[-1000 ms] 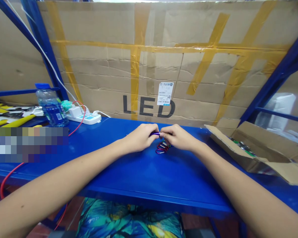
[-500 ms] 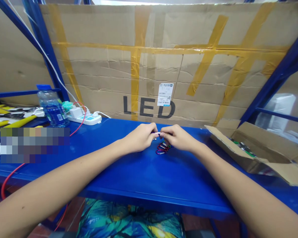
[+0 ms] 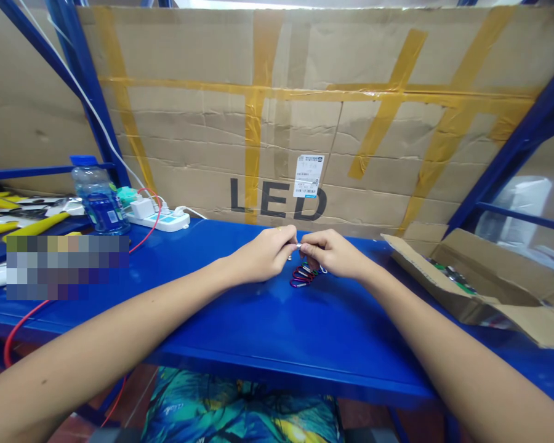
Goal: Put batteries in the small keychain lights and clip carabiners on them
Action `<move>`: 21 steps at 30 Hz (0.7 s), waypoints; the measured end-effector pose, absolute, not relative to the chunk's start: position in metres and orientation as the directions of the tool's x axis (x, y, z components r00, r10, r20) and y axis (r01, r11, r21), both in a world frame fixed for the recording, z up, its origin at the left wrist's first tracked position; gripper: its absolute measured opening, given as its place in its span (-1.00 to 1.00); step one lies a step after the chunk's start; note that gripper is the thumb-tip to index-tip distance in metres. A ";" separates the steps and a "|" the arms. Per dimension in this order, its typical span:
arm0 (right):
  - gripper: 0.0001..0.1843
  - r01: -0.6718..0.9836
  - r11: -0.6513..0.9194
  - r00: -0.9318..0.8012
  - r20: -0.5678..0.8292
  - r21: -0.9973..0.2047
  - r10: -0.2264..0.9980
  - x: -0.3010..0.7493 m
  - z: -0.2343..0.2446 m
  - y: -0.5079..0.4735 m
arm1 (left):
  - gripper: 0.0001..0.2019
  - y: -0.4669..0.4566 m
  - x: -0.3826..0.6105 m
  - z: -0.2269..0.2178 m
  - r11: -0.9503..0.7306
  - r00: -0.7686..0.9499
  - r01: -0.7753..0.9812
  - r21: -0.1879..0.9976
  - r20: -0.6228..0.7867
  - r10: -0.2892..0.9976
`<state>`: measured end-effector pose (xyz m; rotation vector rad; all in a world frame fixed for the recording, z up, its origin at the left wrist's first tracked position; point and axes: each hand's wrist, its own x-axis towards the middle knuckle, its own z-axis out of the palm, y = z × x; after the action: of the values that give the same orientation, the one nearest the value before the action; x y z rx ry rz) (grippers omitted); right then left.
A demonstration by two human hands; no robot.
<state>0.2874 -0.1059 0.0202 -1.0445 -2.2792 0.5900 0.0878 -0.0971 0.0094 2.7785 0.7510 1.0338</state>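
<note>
My left hand (image 3: 266,254) and my right hand (image 3: 329,253) meet fingertip to fingertip above the blue table (image 3: 240,314), both pinched on a small metal carabiner clip (image 3: 298,246) between them. Most of that clip is hidden by my fingers. Just below my right hand lies a small bunch of coloured carabiner clips (image 3: 303,274), red, purple and green, resting on the table top.
An open cardboard box (image 3: 471,280) holding more clips lies at the right. A water bottle (image 3: 98,198), a white power strip (image 3: 159,218) with a red cable, and yellow tools (image 3: 13,215) sit at the left. A taped cardboard sheet marked LED (image 3: 277,123) stands behind.
The purple bar seen between my fingertips a second ago is now hidden; only a silver tip shows. Both hands have stayed in place, fingers shifting slightly.
</note>
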 end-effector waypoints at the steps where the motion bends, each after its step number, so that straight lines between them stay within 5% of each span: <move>1: -0.66 0.537 0.593 -0.539 0.297 -0.600 0.788 0.287 0.020 -0.106 | -0.88 -0.096 0.087 0.009 -0.880 0.657 0.415 0.232 0.592 0.467; 10: -0.65 0.327 0.450 -0.564 0.211 -0.831 0.798 0.285 0.013 -0.100 | -0.92 -0.091 0.085 0.005 -0.893 0.662 0.443 0.078 0.643 0.385; 21: -0.61 0.545 0.555 -0.503 0.284 -0.629 0.816 0.287 0.019 -0.104 | -0.93 -0.091 0.087 0.007 -0.858 0.576 0.398 0.324 0.640 0.509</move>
<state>0.2872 -0.1043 0.0187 -1.0907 -2.2292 0.6333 0.0868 -0.0905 0.0070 2.6584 0.7698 1.1500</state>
